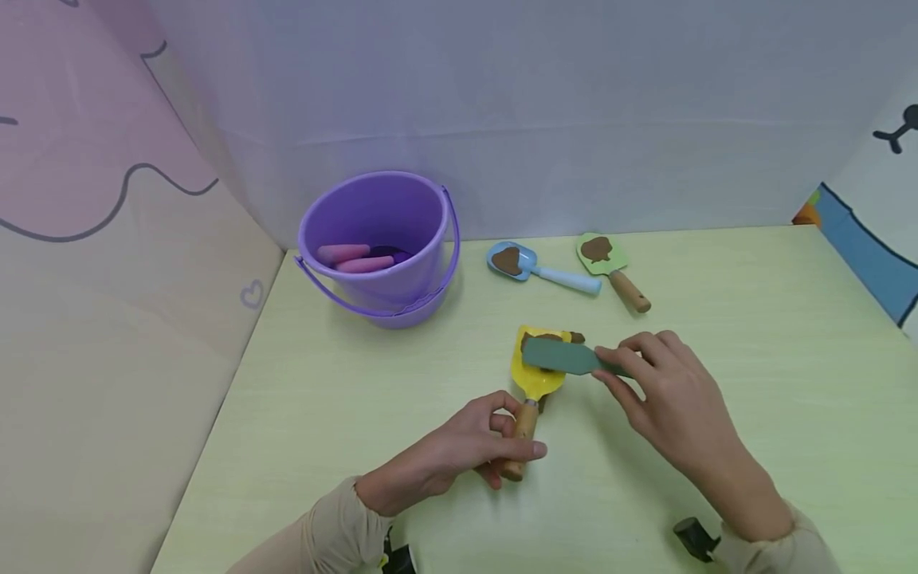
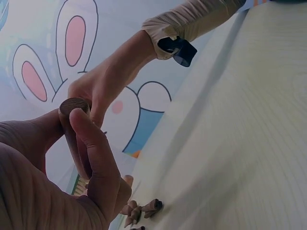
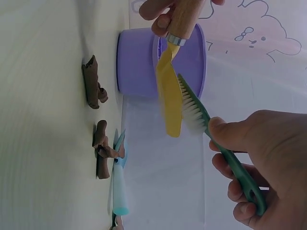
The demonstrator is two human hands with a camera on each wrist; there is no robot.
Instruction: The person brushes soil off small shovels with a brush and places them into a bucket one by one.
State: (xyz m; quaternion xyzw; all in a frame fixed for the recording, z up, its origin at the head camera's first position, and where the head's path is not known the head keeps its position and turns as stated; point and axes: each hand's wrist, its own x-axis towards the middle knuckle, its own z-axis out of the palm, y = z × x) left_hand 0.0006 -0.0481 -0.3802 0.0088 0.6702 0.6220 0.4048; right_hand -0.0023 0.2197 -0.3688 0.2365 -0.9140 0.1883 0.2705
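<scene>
Where two printed cloth walls and a plain pale backdrop [image 1: 523, 96] close in, a light yellow-green table [image 1: 337, 446] fills the floor of the booth. Left panel [image 1: 100, 335]: pink shape, dark outline, small heart. Right side, from the left wrist view: a rabbit figure [image 2: 120, 108], partly behind the arms.

Centre of table: yellow shovel [image 1: 543, 388], raised above the surface. Left hand [image 1: 466, 442] has its fingers curled round the wooden handle [image 1: 527, 422], thumb laid across near the end. Right hand [image 1: 674, 399] pinches a green brush [image 1: 559, 356] between thumb and fingers, bristles toward the shovel's scoop.

Farther back: purple bucket [image 1: 394, 295] holding pink pieces [image 1: 364, 264]; blue shovel [image 1: 531, 257] and green shovel [image 1: 618, 259], both with brown matter on the blade.

Hard to make out: the brush covers much of the brown stuff on the yellow scoop; amount uncertain. Bristles blurred; cannot tell whether they touch. Brown curled pieces [image 3: 90, 82] lie on the table below, mostly masked from overhead. Bucket's bottom hidden by its near wall. Black device [image 1: 398, 561] at the left cuff cut off by the frame.
</scene>
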